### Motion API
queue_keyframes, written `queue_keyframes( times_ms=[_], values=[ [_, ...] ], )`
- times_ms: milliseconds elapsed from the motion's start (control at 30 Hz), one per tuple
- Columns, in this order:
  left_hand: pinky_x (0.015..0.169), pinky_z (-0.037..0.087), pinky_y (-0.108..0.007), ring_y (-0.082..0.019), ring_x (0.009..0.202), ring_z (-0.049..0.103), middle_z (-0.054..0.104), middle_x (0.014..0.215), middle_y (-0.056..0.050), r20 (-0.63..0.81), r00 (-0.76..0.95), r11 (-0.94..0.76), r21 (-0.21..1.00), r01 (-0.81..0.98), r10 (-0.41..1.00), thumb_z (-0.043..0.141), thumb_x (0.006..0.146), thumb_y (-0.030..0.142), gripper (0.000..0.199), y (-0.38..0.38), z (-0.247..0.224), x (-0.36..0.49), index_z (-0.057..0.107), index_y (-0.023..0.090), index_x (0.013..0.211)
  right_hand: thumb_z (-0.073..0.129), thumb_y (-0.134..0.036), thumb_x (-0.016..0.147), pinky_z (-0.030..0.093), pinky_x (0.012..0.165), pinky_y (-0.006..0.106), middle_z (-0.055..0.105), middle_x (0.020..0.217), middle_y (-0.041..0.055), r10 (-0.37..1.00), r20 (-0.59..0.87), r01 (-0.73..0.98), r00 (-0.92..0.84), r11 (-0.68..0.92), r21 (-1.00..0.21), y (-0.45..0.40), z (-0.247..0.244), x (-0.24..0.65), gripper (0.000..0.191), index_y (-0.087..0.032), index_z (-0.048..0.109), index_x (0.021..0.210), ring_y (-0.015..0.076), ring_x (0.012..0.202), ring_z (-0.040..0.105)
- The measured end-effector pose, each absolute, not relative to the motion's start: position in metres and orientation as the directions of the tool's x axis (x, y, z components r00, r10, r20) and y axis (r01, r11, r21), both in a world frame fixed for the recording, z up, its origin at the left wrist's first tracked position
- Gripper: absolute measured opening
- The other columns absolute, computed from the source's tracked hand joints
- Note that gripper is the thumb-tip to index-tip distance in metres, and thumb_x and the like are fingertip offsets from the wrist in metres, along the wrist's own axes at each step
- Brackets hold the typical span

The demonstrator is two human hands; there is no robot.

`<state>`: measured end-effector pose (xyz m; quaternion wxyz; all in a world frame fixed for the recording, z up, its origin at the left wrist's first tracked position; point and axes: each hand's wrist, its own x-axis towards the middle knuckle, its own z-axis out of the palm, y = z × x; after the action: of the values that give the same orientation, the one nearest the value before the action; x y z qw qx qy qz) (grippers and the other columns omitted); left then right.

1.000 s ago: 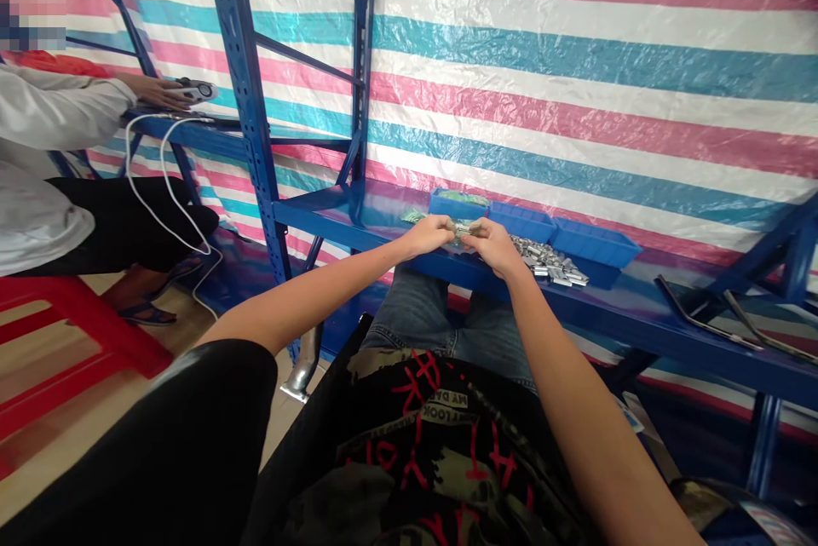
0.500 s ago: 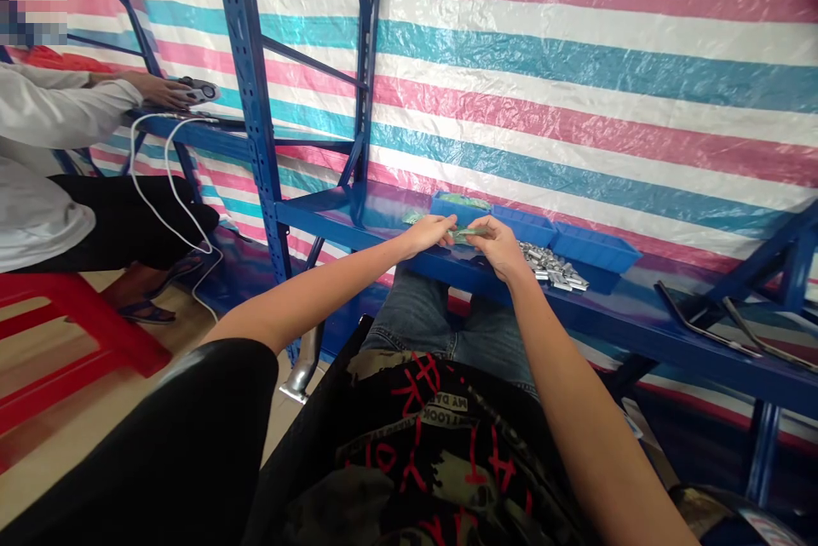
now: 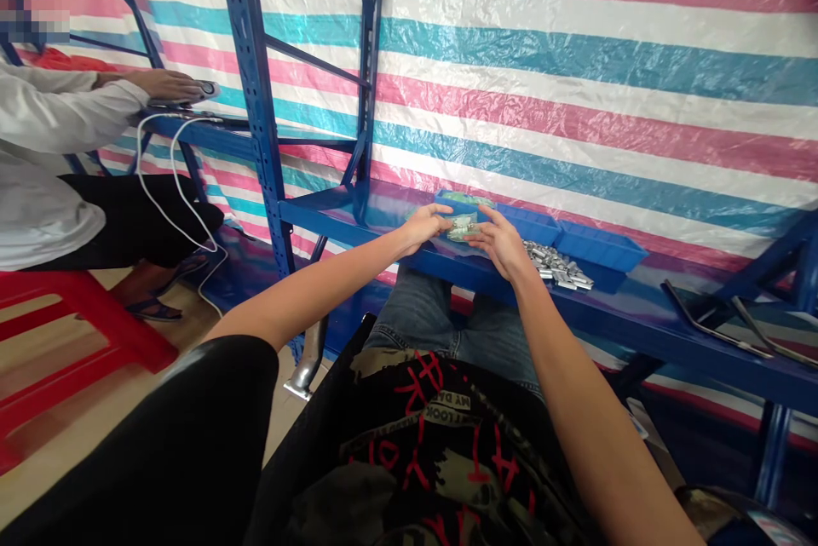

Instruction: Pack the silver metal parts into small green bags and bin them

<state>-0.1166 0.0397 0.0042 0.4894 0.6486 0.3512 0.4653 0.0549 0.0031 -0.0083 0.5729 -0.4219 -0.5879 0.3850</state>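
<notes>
A small greenish clear plastic bag point(image 3: 461, 227) hangs just over the front of the blue shelf. My left hand point(image 3: 424, 227) pinches its left edge between thumb and fingers. My right hand point(image 3: 501, 243) is at the bag's right side with its fingers spread; whether the fingertips touch the plastic I cannot tell. Behind the bag stands a blue bin point(image 3: 440, 204) with similar greenish bags in it. A heap of small silver metal pieces point(image 3: 557, 265) lies on the shelf to the right of my right hand.
A second blue bin point(image 3: 527, 225) and a third blue bin point(image 3: 601, 246) stand along the back of the shelf point(image 3: 630, 307). Bent metal bars point(image 3: 716, 329) lie at the right. On the left are a blue upright point(image 3: 250, 69), a red stool point(image 3: 121, 329) and a seated co-worker's sleeve point(image 3: 70, 116).
My right hand's fingers have spread from a grip on the bag. The bag now faces the camera more broadly. My left hand still has hold of it.
</notes>
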Motion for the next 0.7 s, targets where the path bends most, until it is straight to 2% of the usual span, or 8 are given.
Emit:
queue_keyframes(
  times_ms=[67, 133, 200, 300, 400, 533, 633, 700],
  values=[
    [0.058, 0.034, -0.023, -0.007, 0.054, 0.045, 0.053, 0.063, 0.004, 0.275, 0.309, -0.288, 0.958, -0.005, 0.91, 0.06, 0.073, 0.008, 0.035, 0.038, 0.003, -0.116, 0.057, 0.013, 0.108, 0.055, -0.044, 0.074, 0.05, 0.069, 0.029, 0.061, 0.093, 0.0035, 0.947, 0.32, 0.019, 0.017, 0.319, -0.947, 0.003, -0.008, 0.054, 0.053, -0.023, 0.049, 0.122, 0.0163, 0.076, 0.065],
    [0.062, 0.037, -0.022, -0.008, 0.058, 0.048, 0.055, 0.064, 0.004, 0.29, 0.33, -0.306, 0.952, -0.006, 0.898, 0.062, 0.073, 0.009, 0.035, 0.036, 0.004, -0.116, 0.057, 0.013, 0.107, 0.06, -0.05, 0.072, 0.049, 0.066, 0.027, 0.062, 0.091, 0.0046, 0.948, 0.318, 0.042, -0.001, 0.318, -0.947, 0.002, -0.009, 0.053, 0.049, -0.019, 0.055, 0.109, 0.0153, 0.072, 0.064],
    [0.067, 0.039, -0.022, -0.008, 0.062, 0.052, 0.057, 0.064, 0.004, 0.299, 0.362, -0.322, 0.947, 0.001, 0.883, 0.064, 0.072, 0.009, 0.035, 0.033, 0.004, -0.116, 0.057, 0.013, 0.107, 0.068, -0.049, 0.065, 0.047, 0.063, 0.026, 0.063, 0.087, 0.0047, 0.943, 0.332, 0.077, -0.026, 0.333, -0.94, 0.001, -0.01, 0.052, 0.044, -0.016, 0.059, 0.094, 0.0136, 0.069, 0.061],
    [0.069, 0.04, -0.023, -0.009, 0.066, 0.054, 0.059, 0.066, 0.003, 0.3, 0.386, -0.336, 0.942, 0.026, 0.872, 0.065, 0.073, 0.011, 0.031, 0.03, 0.005, -0.115, 0.059, 0.013, 0.104, 0.073, -0.046, 0.058, 0.044, 0.062, 0.024, 0.062, 0.08, 0.0023, 0.929, 0.367, 0.097, -0.036, 0.369, -0.924, 0.0, -0.012, 0.052, 0.041, -0.016, 0.058, 0.082, 0.0116, 0.068, 0.056],
    [0.067, 0.04, -0.023, -0.011, 0.069, 0.055, 0.063, 0.075, -0.001, 0.299, 0.361, -0.345, 0.936, 0.067, 0.883, 0.06, 0.082, 0.024, 0.018, 0.031, 0.004, -0.114, 0.061, 0.013, 0.097, 0.073, -0.045, 0.057, 0.041, 0.061, 0.023, 0.06, 0.076, 0.0004, 0.918, 0.397, 0.111, -0.016, 0.396, -0.911, 0.0, -0.012, 0.053, 0.04, -0.017, 0.055, 0.079, 0.0107, 0.068, 0.052],
    [0.064, 0.041, -0.025, -0.013, 0.065, 0.054, 0.064, 0.073, -0.005, 0.282, 0.297, -0.334, 0.933, 0.138, 0.912, 0.042, 0.092, 0.046, 0.039, 0.038, -0.001, -0.11, 0.062, 0.013, 0.088, 0.072, -0.045, 0.058, 0.041, 0.061, 0.024, 0.061, 0.078, 0.0009, 0.903, 0.43, 0.129, 0.004, 0.426, -0.896, 0.0, -0.013, 0.055, 0.039, -0.017, 0.056, 0.08, 0.0118, 0.072, 0.053],
    [0.061, 0.041, -0.027, -0.014, 0.06, 0.053, 0.064, 0.071, -0.007, 0.251, 0.274, -0.304, 0.936, 0.174, 0.928, 0.035, 0.093, 0.054, 0.05, 0.043, -0.003, -0.108, 0.062, 0.012, 0.086, 0.071, -0.043, 0.059, 0.043, 0.066, 0.026, 0.062, 0.081, 0.0013, 0.881, 0.472, 0.134, 0.012, 0.467, -0.874, 0.0, -0.013, 0.054, 0.037, -0.017, 0.06, 0.083, 0.0126, 0.075, 0.054],
    [0.059, 0.04, -0.027, -0.014, 0.059, 0.053, 0.065, 0.071, -0.008, 0.227, 0.267, -0.281, 0.941, 0.186, 0.937, 0.036, 0.092, 0.054, 0.049, 0.044, -0.001, -0.108, 0.062, 0.012, 0.086, 0.07, -0.04, 0.061, 0.045, 0.071, 0.027, 0.062, 0.083, 0.0014, 0.863, 0.504, 0.139, 0.018, 0.497, -0.856, 0.0, -0.013, 0.054, 0.034, -0.018, 0.062, 0.086, 0.0127, 0.077, 0.054]
  ],
)
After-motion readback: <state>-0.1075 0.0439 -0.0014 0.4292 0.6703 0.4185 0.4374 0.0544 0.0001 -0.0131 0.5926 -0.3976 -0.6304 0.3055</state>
